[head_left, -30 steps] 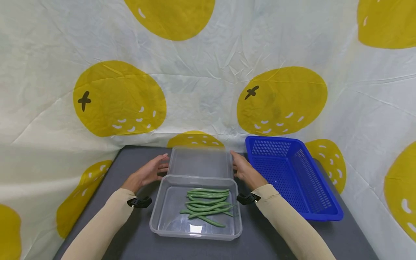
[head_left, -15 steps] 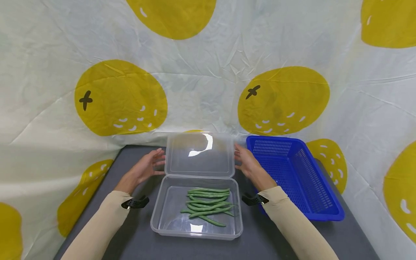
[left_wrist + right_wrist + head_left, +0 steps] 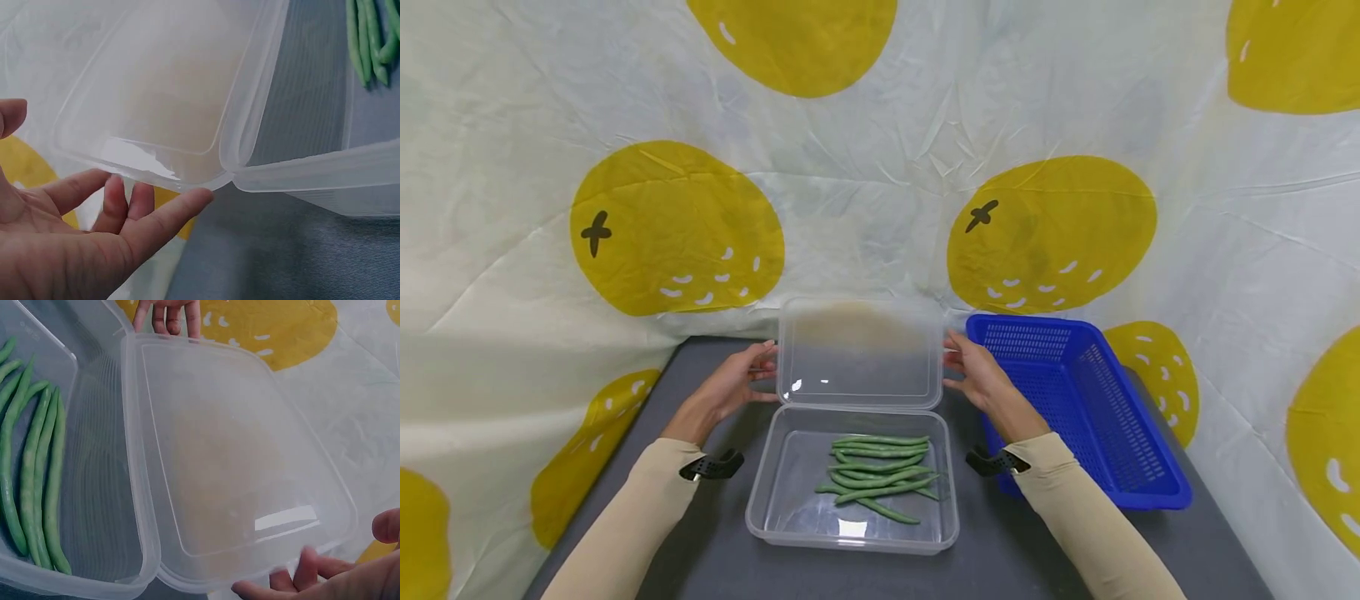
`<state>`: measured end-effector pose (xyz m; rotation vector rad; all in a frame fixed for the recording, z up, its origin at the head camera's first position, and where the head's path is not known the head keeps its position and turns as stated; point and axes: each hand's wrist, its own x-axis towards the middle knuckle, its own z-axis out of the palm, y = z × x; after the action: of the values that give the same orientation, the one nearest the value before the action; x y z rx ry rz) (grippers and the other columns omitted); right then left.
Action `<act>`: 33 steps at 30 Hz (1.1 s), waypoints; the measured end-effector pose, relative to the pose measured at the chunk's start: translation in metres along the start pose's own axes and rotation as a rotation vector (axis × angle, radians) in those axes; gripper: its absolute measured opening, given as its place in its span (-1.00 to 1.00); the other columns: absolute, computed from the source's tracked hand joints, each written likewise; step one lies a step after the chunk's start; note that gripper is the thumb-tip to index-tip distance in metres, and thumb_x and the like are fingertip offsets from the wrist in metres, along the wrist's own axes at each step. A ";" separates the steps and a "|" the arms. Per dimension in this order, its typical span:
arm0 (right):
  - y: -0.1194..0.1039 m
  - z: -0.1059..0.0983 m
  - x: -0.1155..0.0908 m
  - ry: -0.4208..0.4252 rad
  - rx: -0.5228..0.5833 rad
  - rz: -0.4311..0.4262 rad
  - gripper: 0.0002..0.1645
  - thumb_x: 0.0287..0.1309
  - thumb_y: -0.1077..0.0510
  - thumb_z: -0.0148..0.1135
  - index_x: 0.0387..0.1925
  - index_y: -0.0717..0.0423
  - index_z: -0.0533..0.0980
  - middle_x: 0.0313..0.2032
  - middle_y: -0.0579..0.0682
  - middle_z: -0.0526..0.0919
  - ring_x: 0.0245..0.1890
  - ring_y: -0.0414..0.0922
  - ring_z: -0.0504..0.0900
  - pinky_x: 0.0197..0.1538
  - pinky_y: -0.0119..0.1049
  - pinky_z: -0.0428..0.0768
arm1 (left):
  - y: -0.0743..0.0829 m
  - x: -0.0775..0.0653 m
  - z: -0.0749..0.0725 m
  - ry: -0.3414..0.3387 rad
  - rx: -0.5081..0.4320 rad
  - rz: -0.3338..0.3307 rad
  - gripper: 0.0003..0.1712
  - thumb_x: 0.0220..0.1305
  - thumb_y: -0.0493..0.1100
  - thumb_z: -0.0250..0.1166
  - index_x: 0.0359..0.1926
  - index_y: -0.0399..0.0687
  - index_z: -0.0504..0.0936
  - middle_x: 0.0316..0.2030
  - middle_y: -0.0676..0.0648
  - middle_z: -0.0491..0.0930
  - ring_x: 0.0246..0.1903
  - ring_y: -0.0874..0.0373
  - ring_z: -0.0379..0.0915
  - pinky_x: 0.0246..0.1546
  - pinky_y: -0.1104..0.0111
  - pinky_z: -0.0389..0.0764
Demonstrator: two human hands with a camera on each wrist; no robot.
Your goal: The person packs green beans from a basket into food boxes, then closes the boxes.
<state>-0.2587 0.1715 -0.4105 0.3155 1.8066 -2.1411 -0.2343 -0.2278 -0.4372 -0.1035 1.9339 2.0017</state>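
In the head view a clear plastic container (image 3: 790, 508) rests on the table, several green beans (image 3: 880, 471) lying in its right half. Behind its far rim the translucent lid (image 3: 860, 367) stands tilted up, its lower edge by the rim. My left hand (image 3: 730, 392) is at the lid's left edge, fingertips touching it, the thumb (image 3: 12, 117) apart from the lid in the left wrist view. My right hand (image 3: 981, 383) is at the opposite edge; in the right wrist view its fingertips (image 3: 306, 565) touch the lid while the thumb (image 3: 387, 525) stays off it.
A blue perforated basket (image 3: 1075, 417) stands to the right, close to my right forearm. The dark grey table (image 3: 700, 542) ends at a whitish curtain (image 3: 865, 225) with yellow fruit prints. Black straps (image 3: 711, 465) sit around both wrists.
The lid has tilted up from a flatter position behind the container. Both hands have moved slightly outward with it. The container, green beans and basket have stayed in place.
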 end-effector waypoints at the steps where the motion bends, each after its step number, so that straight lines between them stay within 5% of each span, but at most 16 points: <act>1: 0.000 -0.001 -0.001 -0.008 0.006 -0.005 -0.29 0.55 -0.10 -0.11 0.41 0.37 0.21 -0.28 -0.05 0.49 0.34 0.17 0.25 0.45 0.28 0.15 | 0.000 -0.001 0.000 0.005 0.005 0.003 -0.15 0.52 0.23 0.01 0.54 -0.26 0.12 -0.18 -0.08 0.36 0.07 -0.04 0.28 0.12 -0.18 0.54; 10: -0.002 -0.005 -0.008 -0.061 -0.012 -0.044 -0.35 0.57 -0.08 -0.13 0.35 0.38 0.21 -0.31 -0.09 0.74 0.43 0.24 0.26 0.44 0.32 0.13 | 0.004 -0.008 0.002 -0.008 0.067 0.047 -0.20 0.54 0.21 0.01 0.49 -0.29 0.15 -0.07 -0.16 0.69 0.25 -0.24 0.33 0.13 -0.23 0.51; 15: -0.004 -0.008 -0.012 -0.051 0.005 -0.062 -0.54 0.58 -0.09 -0.13 0.04 0.25 0.40 -0.39 -0.11 0.76 0.46 0.20 0.24 0.48 0.24 0.08 | 0.006 -0.012 0.005 0.021 0.066 0.061 -0.22 0.54 0.26 -0.02 0.42 -0.28 0.21 -0.13 -0.08 0.74 0.25 -0.15 0.37 0.23 -0.20 0.43; 19: -0.006 -0.012 -0.013 -0.038 -0.007 -0.081 -0.63 0.56 -0.10 -0.07 -0.19 0.12 0.44 -0.45 -0.13 0.76 0.47 0.14 0.26 0.50 0.15 0.07 | 0.008 -0.016 0.009 0.066 0.099 0.083 -0.30 0.48 0.34 0.00 0.15 -0.23 0.37 -0.13 -0.08 0.74 0.28 -0.12 0.38 0.30 -0.21 0.34; 22: -0.005 -0.015 -0.012 -0.028 -0.055 -0.091 -0.67 0.53 -0.03 0.02 -0.07 0.17 0.48 -0.37 -0.16 0.78 0.36 0.03 0.41 0.50 0.08 0.13 | 0.007 -0.018 0.012 0.112 0.146 0.098 -0.38 0.48 0.32 0.04 0.00 -0.19 0.42 -0.02 -0.14 0.71 0.25 -0.06 0.43 0.29 -0.16 0.38; 26: -0.003 -0.019 -0.011 -0.019 -0.123 -0.090 -0.53 0.48 0.10 0.11 0.22 0.37 0.43 -0.32 -0.23 0.72 -0.03 -0.22 0.60 0.33 -0.13 0.43 | 0.004 -0.017 0.012 0.147 0.117 0.106 -0.53 0.50 0.11 0.15 0.12 -0.19 0.48 -0.01 -0.08 0.65 0.01 0.06 0.54 0.11 0.02 0.58; 29: -0.002 -0.022 -0.012 -0.036 -0.185 -0.090 -0.44 0.43 0.15 0.15 0.32 0.40 0.38 -0.28 -0.21 0.69 -0.20 -0.30 0.63 0.07 -0.33 0.57 | 0.002 -0.016 0.009 0.131 0.087 0.099 -0.54 0.49 -0.06 0.19 0.28 -0.18 0.43 -0.07 0.05 0.64 -0.18 0.15 0.58 -0.13 0.21 0.66; 33: -0.003 -0.025 -0.014 -0.077 -0.290 -0.091 -0.37 0.36 0.14 0.25 0.37 0.29 0.38 -0.18 -0.14 0.70 -0.17 -0.25 0.66 -0.05 -0.40 0.62 | 0.001 -0.016 0.004 0.065 0.079 0.088 -0.38 0.48 -0.21 0.15 0.47 -0.12 0.22 -0.03 -0.05 0.70 -0.21 0.15 0.65 -0.25 0.29 0.67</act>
<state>-0.2479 0.1981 -0.4068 0.0809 2.0852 -1.8827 -0.2186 -0.2270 -0.4310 -0.0656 2.0893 1.9965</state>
